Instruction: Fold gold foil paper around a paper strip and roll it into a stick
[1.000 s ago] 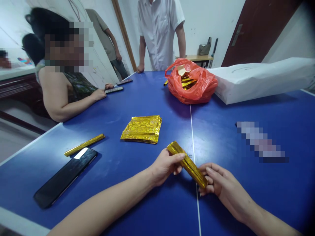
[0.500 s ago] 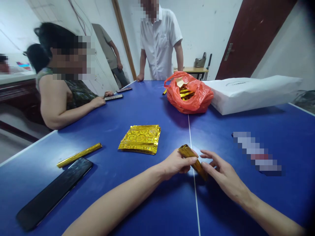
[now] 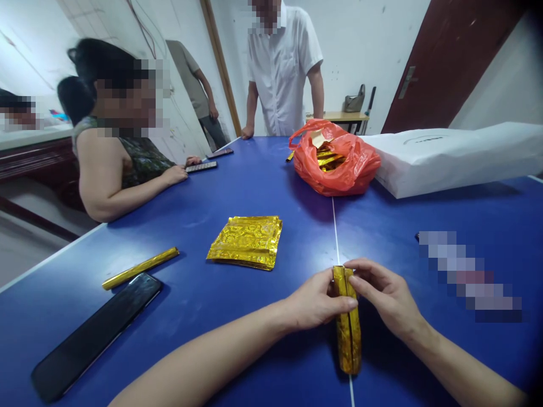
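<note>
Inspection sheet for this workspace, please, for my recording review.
surface: blue table-tennis table with white centre line
job's things: long folded gold foil strip; stack of flat gold foil sheets; thin gold foil stick
clutter: black smartphone; red plastic bag holding gold foil; large white paper package
hands: left hand and right hand both grip the strip
cables: thin wires on the wall
surroundings: seated person; standing person in white shirt; dark red door

We have a narrow folded strip of gold foil (image 3: 348, 333), creased down its middle, lying lengthwise, its far end pinched between our left hand (image 3: 316, 299) and right hand (image 3: 386, 291).
</note>
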### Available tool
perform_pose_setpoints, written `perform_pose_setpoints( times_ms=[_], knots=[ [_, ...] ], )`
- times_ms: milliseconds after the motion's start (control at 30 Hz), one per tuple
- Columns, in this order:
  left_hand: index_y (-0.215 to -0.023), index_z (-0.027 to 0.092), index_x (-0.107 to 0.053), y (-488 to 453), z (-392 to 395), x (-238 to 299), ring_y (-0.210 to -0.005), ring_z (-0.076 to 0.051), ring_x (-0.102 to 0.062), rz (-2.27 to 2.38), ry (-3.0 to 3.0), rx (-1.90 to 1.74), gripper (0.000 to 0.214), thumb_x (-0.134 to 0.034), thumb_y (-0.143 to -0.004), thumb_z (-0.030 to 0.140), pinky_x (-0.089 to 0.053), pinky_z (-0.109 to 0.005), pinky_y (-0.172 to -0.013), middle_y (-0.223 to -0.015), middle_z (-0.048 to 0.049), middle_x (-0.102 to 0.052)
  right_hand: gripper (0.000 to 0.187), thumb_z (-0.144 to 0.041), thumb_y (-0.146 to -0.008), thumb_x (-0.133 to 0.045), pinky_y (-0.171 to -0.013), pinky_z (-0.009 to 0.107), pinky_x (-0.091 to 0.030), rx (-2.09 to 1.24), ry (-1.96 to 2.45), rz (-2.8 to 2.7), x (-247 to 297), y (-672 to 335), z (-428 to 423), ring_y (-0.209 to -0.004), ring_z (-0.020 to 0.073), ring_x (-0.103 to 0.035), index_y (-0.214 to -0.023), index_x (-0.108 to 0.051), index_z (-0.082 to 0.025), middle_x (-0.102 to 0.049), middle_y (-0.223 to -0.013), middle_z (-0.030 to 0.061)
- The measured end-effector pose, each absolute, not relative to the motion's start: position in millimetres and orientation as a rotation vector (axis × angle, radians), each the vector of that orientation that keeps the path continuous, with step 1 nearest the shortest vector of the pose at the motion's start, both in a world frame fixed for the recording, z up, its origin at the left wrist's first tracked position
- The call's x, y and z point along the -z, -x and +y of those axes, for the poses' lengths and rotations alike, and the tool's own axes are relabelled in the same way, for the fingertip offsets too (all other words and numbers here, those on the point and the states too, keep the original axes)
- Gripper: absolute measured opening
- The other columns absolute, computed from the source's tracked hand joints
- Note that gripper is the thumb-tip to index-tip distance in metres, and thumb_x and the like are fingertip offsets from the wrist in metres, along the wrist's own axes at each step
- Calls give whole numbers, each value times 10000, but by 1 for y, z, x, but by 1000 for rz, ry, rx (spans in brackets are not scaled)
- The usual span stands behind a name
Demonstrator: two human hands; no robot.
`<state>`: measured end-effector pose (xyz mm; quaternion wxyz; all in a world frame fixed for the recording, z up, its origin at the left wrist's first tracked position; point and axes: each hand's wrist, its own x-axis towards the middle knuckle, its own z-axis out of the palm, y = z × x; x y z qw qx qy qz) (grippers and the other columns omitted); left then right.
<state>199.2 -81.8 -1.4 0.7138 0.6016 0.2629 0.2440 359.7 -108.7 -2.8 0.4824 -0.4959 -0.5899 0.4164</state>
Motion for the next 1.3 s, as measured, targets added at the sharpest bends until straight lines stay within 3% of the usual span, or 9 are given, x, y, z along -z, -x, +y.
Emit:
perform_pose_setpoints(
  times_ms=[200,333,400,600,700,1067,1300],
  knots=[
    [-992,165,-422,-197,-89,5,-595,-92,-461,678,-1419,-644,299,-579,-743,212,-362,-212,-534,-706,23,-487,188,-375,-743,-623,-625,268,-450,-1050,1220,-1343,1,-358,-106,-678,143,-547,-862,-628,-230,-611,-771,4],
    [-1284,203,-256,-196,-93,6,-551,-79,-456,707,-1460,-669,596,-550,-766,179,-361,-204,-497,-784,-5,-527,172,-366,-735,-637,-601,255,-445,-1089,1227,-1277,4,-358,-106,-658,135,-542,-828,-616,-223,-602,-740,-1],
    [-1338,243,-185,-195,-93,6,-506,-62,-446,702,-1481,-674,668,-541,-776,183,-347,-193,-460,-848,-26,-542,175,-367,-740,-634,-559,249,-437,-1127,1228,-1255,7,-359,-105,-609,123,-525,-831,-610,-219,-594,-718,-5],
    [-1231,242,-341,-196,-91,8,-452,-44,-442,679,-1525,-671,445,-506,-818,225,-356,-172,-400,-908,-46,-569,168,-363,-757,-620,-494,228,-415,-1257,1166,-1185,13,-363,-103,-534,97,-494,-804,-604,-203,-570,-658,-20],
    [-1191,218,-361,-196,-91,9,-546,-83,-516,635,-1469,-682,342,-449,-862,247,-395,-176,-428,-932,-68,-595,175,-369,-767,-608,-473,221,-405,-1322,1158,-1157,14,-363,-103,-508,90,-484,-775,-598,-195,-548,-611,-30],
    [-1134,178,-331,-196,-91,12,-707,-146,-588,617,-1428,-702,281,-429,-875,226,-418,-171,-453,-944,-104,-604,178,-361,-771,-609,-479,216,-399,-1388,1149,-1131,16,-361,-102,-490,82,-495,-746,-586,-186,-543,-585,-33],
    [-1102,167,-322,-199,-91,11,-578,-115,-544,658,-1342,-702,270,-418,-862,244,-393,-162,-384,-868,-82,-600,183,-356,-770,-608,-470,221,-400,-1386,1183,-1162,14,-362,-102,-479,86,-491,-726,-582,-180,-536,-560,-32]
  ],
)
